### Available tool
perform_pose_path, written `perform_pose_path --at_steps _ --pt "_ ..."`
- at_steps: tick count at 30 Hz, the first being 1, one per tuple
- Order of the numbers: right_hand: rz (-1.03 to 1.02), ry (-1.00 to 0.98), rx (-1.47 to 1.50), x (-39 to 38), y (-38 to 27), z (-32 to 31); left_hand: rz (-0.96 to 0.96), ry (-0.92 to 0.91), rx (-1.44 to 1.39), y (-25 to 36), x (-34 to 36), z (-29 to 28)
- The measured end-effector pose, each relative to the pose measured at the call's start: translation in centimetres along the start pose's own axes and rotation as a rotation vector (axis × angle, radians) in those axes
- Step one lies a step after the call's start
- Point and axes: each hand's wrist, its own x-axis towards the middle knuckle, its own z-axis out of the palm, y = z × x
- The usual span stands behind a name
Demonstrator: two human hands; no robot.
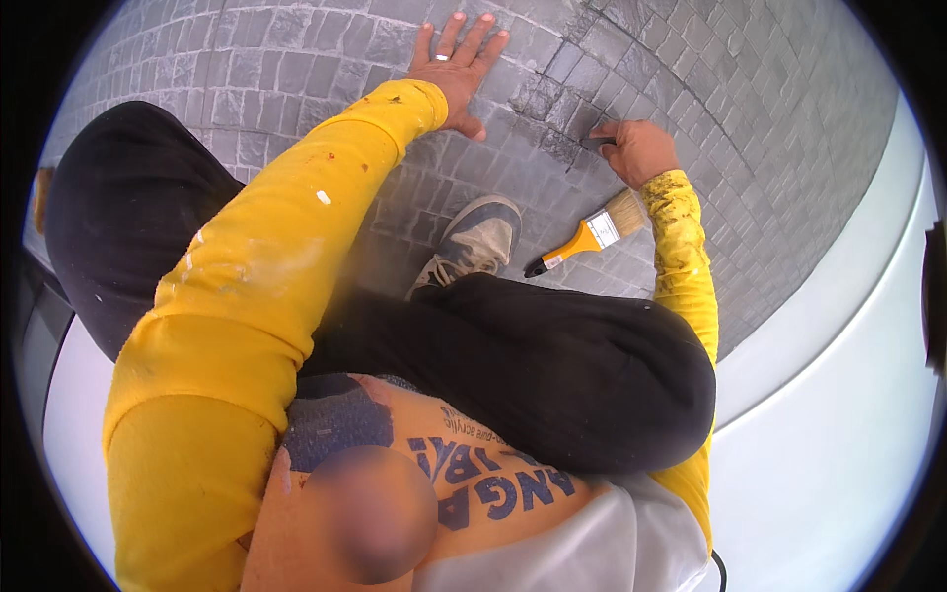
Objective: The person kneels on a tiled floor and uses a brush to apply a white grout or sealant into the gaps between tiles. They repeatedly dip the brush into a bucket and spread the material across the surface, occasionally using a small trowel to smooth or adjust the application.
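Observation:
My left hand (459,74) lies flat on the grey block-patterned paving (326,74), fingers spread, with a ring on one finger and nothing held. To the right, my right hand (641,153) is closed, index finger bent forward. Between its fingers is a small dark flat piece (596,144), mostly hidden, whose kind I cannot make out. It is against or just over the paving, beside a patch of darker, wet-looking blocks (552,104). Below my right hand, a flat paintbrush (592,233) with a yellow handle, black tip and pale bristles lies on the paving, untouched.
A grey and beige shoe (480,237) stands on the paving between my arms, left of the paintbrush. My black-trousered legs (523,365) are bent in front of me. A smooth white surface (838,395) runs along the right side.

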Motion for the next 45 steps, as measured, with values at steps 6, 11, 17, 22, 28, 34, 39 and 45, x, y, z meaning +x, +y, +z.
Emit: perform_pose_path --at_steps 6,11,17,22,28,34,39,45 --pt "-0.179 -0.095 -0.274 1.6 -2.1 -2.0 -0.022 -0.045 -0.022 0.4 -0.4 -1.1" --pt "-0.260 -0.114 -0.382 2.9 -3.1 -2.2 -0.025 -0.049 -0.039 0.4 -0.7 -1.1" --pt "-0.268 -0.085 -0.410 2.9 -3.2 -2.4 0.015 0.064 -0.070 -0.4 -0.6 0.0" --pt "-0.253 -0.143 -0.479 2.6 -3.8 -2.3 0.013 0.088 -0.082 -0.6 -0.5 0.4" --pt "-0.179 -0.154 -0.477 2.4 -3.9 -2.0 0.016 0.044 -0.092 -0.5 -0.4 0.3" --pt "-0.222 -0.123 -0.467 2.0 -3.7 -1.6 0.026 0.077 -0.107 -0.6 -0.4 0.3" --pt "-0.212 -0.101 -0.479 2.2 -3.8 -1.6 0.020 0.058 -0.103 -0.5 -0.5 0.1" --pt "-0.215 -0.083 -0.445 1.8 -3.6 -1.7 0.019 0.054 -0.111 -0.5 -0.7 -0.1"
